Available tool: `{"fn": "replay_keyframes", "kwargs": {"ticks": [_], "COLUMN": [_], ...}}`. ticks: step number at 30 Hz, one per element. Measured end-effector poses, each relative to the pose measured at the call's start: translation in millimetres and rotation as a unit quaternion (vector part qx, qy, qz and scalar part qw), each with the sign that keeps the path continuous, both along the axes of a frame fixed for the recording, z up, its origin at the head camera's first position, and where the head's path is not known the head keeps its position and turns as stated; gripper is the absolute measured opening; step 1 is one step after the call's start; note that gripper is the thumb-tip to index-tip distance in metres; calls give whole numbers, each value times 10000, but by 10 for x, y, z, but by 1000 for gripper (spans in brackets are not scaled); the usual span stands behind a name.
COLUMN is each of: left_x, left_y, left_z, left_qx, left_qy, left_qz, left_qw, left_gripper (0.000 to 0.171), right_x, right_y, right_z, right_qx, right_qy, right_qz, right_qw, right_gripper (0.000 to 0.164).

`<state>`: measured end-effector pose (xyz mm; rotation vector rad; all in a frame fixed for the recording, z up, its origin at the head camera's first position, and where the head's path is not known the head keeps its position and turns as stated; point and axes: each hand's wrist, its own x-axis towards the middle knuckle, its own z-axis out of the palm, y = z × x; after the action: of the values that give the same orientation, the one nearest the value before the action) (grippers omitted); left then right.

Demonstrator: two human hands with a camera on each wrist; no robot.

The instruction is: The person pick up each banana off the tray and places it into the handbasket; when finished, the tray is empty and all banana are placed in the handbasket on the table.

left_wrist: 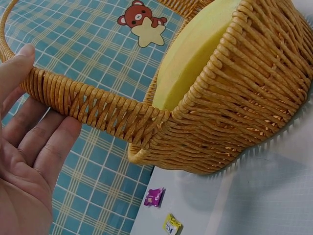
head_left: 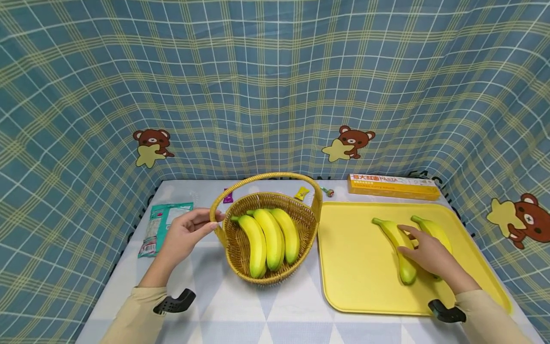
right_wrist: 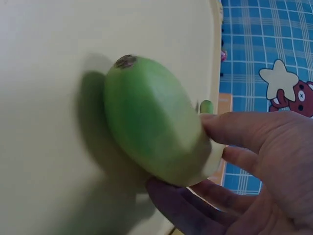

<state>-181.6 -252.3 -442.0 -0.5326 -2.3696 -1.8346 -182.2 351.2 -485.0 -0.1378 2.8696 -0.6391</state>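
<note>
1. The person's left hand (head_left: 185, 234) is pinching the left side of the arched wicker handle (head_left: 266, 176), thumb on one face and partly bent fingers on the other.
2. That handle is rising over a round, golden-brown woven wicker basket (head_left: 275, 281), which is standing on the white-and-grey patterned worktop (head_left: 206, 286).
3. Three curved yellow bananas with greenish stems (head_left: 266, 234) are lying side by side in the basket; more may be sitting beneath them, though the upper ones are hiding that layer.
4. The person's right hand (head_left: 429, 253) is gripping a curved yellow-green banana (head_left: 406, 267) between thumb and fingers, over the yellow rectangular tray (head_left: 348, 267) right of the basket.
5. A second, similar yellow banana (head_left: 436, 231) is lying on the tray just beyond, partly covered by the right hand.
6. An orange-and-white pasta box (head_left: 393, 187) is lying behind the tray.
7. A teal plastic packet (head_left: 165, 224) is resting left of the basket, near the left hand.
8. Behind the basket, a small purple wrapped sweet (head_left: 228, 197) and a small yellow one (head_left: 301, 193) are lying apart.
</note>
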Motion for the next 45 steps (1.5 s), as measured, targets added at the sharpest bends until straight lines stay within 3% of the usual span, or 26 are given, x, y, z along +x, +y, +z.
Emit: {"fn": "replay_keyframes", "kwargs": {"ticks": [14, 33, 45], "left_x": [-10, 2, 4], "left_y": [5, 11, 9], "left_z": [15, 36, 27], "left_qx": [18, -18, 3], "left_qy": [-34, 23, 2], "left_qz": [47, -20, 12], "left_qw": [10000, 10000, 10000], "left_gripper": [25, 25, 26], "right_x": [54, 381, 203], "right_y": [-161, -865, -1525], "right_z": [70, 748, 773], "right_qx": [-318, -745, -1268], "right_qy": [245, 710, 553], "right_qz": [159, 985, 1262], "right_qw": [9991, 9898, 9823], "right_gripper": [68, 57, 55]}}
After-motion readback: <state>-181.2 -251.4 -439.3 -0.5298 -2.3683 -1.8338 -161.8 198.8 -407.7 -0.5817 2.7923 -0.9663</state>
